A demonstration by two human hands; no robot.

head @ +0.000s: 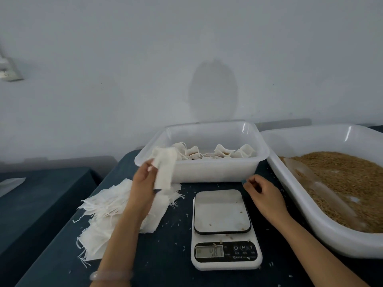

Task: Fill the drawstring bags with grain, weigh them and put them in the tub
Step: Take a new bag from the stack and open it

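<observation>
My left hand (144, 179) holds up an empty white drawstring bag (165, 168) in front of the near left corner of the white tub (207, 170). Several filled bags (219, 153) lie inside that tub. A pile of flat empty bags (107, 214) lies on the dark table at the left. The white kitchen scale (222, 226) stands in the middle with nothing on its platform but a few stray grains. My right hand (263, 193) hovers just right of the scale, fingers loosely curled, holding nothing. At the right, a large white tray (323, 230) holds brown grain (348, 177).
A clear scoop (310, 183) lies in the grain along the tray's left side. Loose grains are scattered on the dark cloth around the scale. A second dark table stands lower at the left. A pale wall rises close behind the tub.
</observation>
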